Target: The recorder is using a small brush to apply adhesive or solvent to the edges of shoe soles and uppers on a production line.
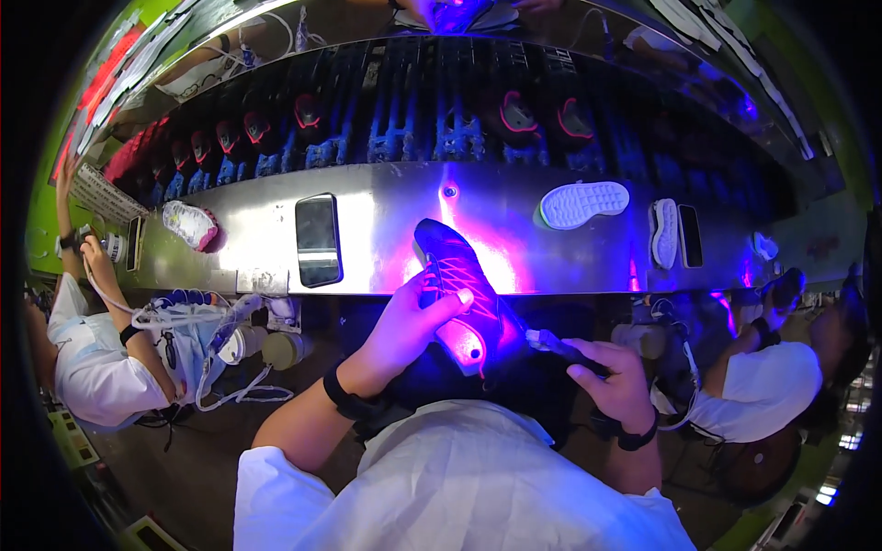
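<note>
Head view: beyond both grips runs a dark conveyor (395, 138) with blue-lit, slatted links; nearer lies a smooth, reflective steel bench (253, 216). The left hand (400, 321) grasps a shoe (459, 266), dark and tapered, with zigzag pink-lit laces, toe pointing away from the wearer. Ahead and right of the right-hand grip, a pale, ridged sole (584, 203) lies on the bench, apart from the shoe. The right hand (617, 378) is closed around a slender, dark-handled brush (556, 344), its tip near the shoe's side; contact cannot be confirmed. Status: lacing is complete; brushing appears under way, its coverage indeterminable.
</note>
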Demonstrator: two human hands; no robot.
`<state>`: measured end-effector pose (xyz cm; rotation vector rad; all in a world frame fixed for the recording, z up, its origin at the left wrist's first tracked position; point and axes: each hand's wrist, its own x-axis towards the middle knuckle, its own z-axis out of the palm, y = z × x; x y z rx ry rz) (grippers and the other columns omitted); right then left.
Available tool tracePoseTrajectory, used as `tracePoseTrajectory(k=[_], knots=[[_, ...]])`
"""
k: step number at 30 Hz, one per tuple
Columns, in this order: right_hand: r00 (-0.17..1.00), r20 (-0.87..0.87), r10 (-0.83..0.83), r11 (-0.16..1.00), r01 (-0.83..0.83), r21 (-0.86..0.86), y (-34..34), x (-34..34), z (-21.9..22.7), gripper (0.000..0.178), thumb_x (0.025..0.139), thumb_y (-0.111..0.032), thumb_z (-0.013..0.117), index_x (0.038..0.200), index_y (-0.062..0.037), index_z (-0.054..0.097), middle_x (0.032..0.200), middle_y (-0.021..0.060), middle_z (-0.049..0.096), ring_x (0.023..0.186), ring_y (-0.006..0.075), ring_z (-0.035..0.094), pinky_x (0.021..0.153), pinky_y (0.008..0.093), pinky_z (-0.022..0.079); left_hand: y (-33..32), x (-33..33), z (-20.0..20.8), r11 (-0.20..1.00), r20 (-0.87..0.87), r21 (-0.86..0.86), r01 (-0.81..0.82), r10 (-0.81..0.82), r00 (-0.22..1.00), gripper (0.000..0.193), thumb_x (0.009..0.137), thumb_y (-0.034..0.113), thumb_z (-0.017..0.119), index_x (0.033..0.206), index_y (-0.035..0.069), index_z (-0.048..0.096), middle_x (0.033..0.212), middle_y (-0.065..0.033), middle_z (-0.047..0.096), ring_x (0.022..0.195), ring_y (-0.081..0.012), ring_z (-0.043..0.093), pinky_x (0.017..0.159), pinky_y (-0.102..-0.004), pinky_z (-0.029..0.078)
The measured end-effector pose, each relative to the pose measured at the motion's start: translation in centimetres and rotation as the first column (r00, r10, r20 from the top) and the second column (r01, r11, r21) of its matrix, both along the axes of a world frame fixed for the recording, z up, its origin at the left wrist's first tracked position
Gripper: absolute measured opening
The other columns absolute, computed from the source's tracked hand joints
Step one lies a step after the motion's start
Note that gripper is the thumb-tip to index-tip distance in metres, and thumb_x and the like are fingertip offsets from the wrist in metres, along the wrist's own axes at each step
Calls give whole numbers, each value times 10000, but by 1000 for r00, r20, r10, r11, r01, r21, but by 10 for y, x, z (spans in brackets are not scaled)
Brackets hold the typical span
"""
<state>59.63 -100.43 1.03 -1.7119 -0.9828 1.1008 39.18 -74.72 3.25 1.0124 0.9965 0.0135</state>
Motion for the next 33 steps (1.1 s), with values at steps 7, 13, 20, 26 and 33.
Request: tracePoseTrajectory(k=[7,13,20,26,33], knots=[[977,208,-43,996,26,83,14,17,11,391,883,-110,811,1271,-96,760,777,79,645,582,188,529,559,330,427,-7,3,2,943,-3,-327,-64,66,998,416,1100,378,560,1343,43,600,1130,-66,731,928,-150,726,748,-289,586],[958,287,-20,987,-27,159,26,42,14,426,858,-90,823,1279,-107,757,792,77,664,569,190,534,544,335,423,-15,10,0,802,19,-579,-147,194,981,470,1111,401,525,1416,44,559,1185,-127,719,915,-242,747,783,-349,629],[959,280,-39,979,-20,205,36,49,4,424,839,-57,821,1259,-81,763,804,78,677,607,178,572,571,315,440,-20,5,-12,538,-25,-810,-234,366,930,532,1092,416,542,1475,48,503,1260,-182,691,1043,-332,738,809,-394,684],[957,282,-62,971,-7,238,46,47,-3,423,825,-43,819,1245,-49,767,812,62,665,620,145,562,583,287,430,-24,6,-23,111,-80,-982,-153,489,868,535,1102,420,529,1470,34,478,1330,-240,642,1102,-441,719,843,-434,701],[972,220,-82,963,21,269,58,19,-18,398,836,-50,802,1231,-33,766,832,76,679,669,163,602,618,302,458,-29,3,-9,-110,-82,-994,-14,642,762,578,1119,402,464,1525,-8,434,1351,-290,615,1132,-513,685,838,-428,701]])
